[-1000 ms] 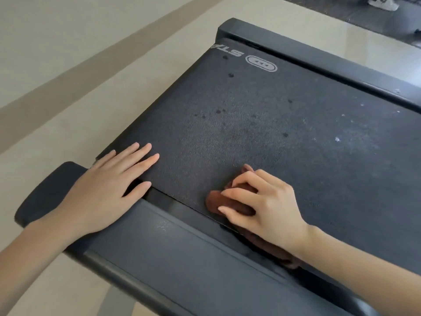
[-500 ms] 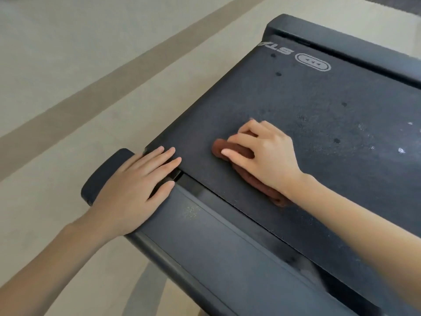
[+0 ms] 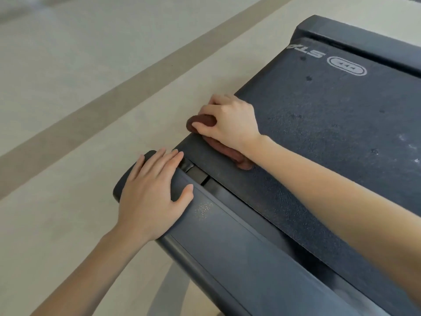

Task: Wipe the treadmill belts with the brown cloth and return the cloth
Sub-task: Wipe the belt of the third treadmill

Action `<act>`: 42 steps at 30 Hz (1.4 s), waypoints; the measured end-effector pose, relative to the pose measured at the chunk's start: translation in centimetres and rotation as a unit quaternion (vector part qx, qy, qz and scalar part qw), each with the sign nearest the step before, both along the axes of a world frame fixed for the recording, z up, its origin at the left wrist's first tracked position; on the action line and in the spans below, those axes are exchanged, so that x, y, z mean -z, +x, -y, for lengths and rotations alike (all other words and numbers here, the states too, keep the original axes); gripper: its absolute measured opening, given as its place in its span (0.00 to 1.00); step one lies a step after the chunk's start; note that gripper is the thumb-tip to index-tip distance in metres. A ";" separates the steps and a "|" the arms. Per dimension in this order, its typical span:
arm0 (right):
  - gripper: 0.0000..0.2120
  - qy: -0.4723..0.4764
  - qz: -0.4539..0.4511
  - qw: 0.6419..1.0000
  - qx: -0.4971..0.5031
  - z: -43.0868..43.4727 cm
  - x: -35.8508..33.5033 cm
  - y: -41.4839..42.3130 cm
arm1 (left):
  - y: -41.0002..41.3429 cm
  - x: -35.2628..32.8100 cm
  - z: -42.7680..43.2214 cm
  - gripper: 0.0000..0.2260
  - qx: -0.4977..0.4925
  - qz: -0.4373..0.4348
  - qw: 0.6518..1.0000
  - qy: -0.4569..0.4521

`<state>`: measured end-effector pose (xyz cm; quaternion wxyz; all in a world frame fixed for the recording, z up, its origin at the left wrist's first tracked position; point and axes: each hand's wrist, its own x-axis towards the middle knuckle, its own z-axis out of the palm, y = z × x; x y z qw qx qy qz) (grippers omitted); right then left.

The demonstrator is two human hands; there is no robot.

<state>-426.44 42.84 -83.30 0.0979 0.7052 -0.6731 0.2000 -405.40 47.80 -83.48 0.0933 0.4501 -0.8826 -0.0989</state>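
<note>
At belt's left edge, head view: right hand (image 3: 230,120) clamped on cloth (image 3: 201,122), pressing it onto belt (image 3: 330,133) near corner. Left hand (image 3: 152,192) flat, fingers spread, holding nothing, braced on end cap (image 3: 227,242). Step: wiping, likely mid-job. Next: sweep back toward specks (image 3: 407,147), firm pressure. Belt gritty, matte black; cloth soft, bunched, brown; cap smooth plastic.

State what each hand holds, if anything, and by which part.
The right hand grips the brown cloth at its bunched front end, pressing it on the belt. The left hand holds nothing; it lies flat on the frame.
</note>
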 end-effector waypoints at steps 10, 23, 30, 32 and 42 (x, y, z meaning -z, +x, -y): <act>0.11 -0.021 0.018 0.990 -0.137 -10.2 0.1 0.4 | 0.3 0.4 -0.3 0.36 -0.033 0.028 0.999 -0.014; 0.13 -0.004 0.019 1.000 -0.006 -0.4 0.0 0.1 | 0.1 0.0 -0.2 0.36 -0.036 0.018 0.999 -0.008; 0.15 0.020 0.017 0.994 0.108 -2.1 -0.1 -9.3 | -1.9 0.1 1.1 0.35 0.059 0.038 0.997 0.030; 0.13 0.009 0.022 0.997 0.080 -6.7 0.0 -9.5 | -3.9 0.3 1.8 0.34 0.082 0.031 0.995 0.038; 0.12 -0.031 0.047 0.998 -0.005 -14.1 0.2 -10.4 | -8.3 1.2 3.9 0.35 0.100 0.063 0.993 0.005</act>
